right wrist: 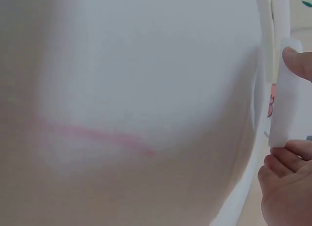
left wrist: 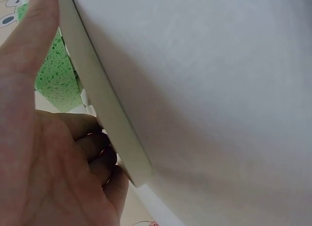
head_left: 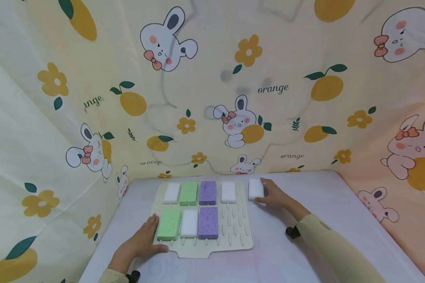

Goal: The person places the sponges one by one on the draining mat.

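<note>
A pale pegged drying rack (head_left: 233, 249) bears sponges in two rows. From the left, the back row is a white sponge (head_left: 171, 193), a green sponge (head_left: 188, 193), a purple sponge (head_left: 207, 192) and a white sponge (head_left: 228, 192). In front stand a green (head_left: 169, 223), a white (head_left: 189, 223) and a purple sponge (head_left: 208, 223). My left hand (head_left: 143, 237) holds the rack's front left corner, thumb along the front edge, bent fingers (left wrist: 100, 157) against the side. Beyond the rack's back right, my right hand (head_left: 274, 193) pinches a white sponge (right wrist: 286, 99) by opposite ends.
Bare pegs (head_left: 234, 226) stand up at the rack's front right. A white cloth (head_left: 287, 259) covers the table. Cream curtains with rabbit and orange prints (head_left: 205, 86) enclose the back and both sides, close behind the table's far edge.
</note>
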`<act>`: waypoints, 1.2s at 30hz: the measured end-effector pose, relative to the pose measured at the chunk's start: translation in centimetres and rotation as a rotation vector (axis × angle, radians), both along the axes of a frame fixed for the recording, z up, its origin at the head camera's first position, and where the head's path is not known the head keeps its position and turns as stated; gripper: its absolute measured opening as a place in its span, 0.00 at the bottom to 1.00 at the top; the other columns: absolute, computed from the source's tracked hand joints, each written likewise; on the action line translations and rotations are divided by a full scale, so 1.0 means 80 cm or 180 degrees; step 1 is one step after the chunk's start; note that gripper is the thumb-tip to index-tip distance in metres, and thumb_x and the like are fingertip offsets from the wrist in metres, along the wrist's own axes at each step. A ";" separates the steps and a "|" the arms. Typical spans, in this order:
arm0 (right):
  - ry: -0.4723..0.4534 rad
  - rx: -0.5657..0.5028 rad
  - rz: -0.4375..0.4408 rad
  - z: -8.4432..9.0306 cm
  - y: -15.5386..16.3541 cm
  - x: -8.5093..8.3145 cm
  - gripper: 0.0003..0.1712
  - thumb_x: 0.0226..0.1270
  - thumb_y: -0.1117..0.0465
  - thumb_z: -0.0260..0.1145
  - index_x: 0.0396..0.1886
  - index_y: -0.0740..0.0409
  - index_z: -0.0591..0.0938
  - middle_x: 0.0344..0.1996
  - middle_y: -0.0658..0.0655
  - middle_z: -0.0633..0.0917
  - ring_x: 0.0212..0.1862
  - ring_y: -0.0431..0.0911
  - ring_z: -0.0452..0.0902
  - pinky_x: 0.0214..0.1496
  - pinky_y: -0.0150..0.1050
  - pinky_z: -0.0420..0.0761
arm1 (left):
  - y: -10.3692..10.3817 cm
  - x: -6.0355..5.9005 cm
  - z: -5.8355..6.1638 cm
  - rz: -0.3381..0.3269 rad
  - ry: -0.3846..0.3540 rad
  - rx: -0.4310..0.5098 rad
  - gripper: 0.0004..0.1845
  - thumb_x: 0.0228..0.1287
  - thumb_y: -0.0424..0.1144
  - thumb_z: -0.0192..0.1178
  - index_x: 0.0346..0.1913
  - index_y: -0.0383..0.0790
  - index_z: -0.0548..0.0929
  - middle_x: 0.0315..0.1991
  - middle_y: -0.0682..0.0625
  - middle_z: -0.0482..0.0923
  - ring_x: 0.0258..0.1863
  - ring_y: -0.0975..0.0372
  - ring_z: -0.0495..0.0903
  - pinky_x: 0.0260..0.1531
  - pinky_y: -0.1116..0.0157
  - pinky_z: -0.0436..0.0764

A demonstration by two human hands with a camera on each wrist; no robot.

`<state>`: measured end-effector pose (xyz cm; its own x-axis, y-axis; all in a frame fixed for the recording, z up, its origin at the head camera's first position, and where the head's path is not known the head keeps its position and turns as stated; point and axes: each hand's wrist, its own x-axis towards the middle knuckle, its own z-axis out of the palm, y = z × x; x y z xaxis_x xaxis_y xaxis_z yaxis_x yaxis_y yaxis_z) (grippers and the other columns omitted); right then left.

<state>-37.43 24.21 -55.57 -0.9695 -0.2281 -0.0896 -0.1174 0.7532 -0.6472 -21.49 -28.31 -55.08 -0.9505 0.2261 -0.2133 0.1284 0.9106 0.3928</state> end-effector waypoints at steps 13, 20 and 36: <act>0.0099 -0.0105 0.0082 0.006 -0.011 0.045 0.67 0.63 0.44 0.82 0.86 0.68 0.52 0.82 0.76 0.57 0.83 0.73 0.50 0.82 0.70 0.55 | 0.001 0.002 0.001 -0.0026 0.0024 0.0020 0.72 0.51 0.67 0.79 0.82 0.21 0.53 0.84 0.27 0.47 0.84 0.35 0.48 0.83 0.40 0.55; 0.0151 -0.0085 0.0162 0.008 -0.017 0.069 0.67 0.61 0.44 0.83 0.86 0.66 0.54 0.81 0.76 0.59 0.82 0.73 0.54 0.81 0.71 0.59 | 0.000 0.001 -0.001 -0.0074 0.0094 -0.0053 0.71 0.51 0.67 0.79 0.81 0.19 0.55 0.83 0.26 0.50 0.84 0.36 0.50 0.84 0.40 0.51; 0.0288 -0.0167 0.0438 0.016 -0.049 0.118 0.65 0.58 0.49 0.86 0.84 0.67 0.59 0.80 0.73 0.64 0.81 0.71 0.57 0.80 0.71 0.63 | 0.004 0.002 0.006 -0.0040 0.0080 -0.0066 0.71 0.52 0.66 0.79 0.81 0.19 0.55 0.83 0.25 0.50 0.84 0.35 0.50 0.84 0.40 0.50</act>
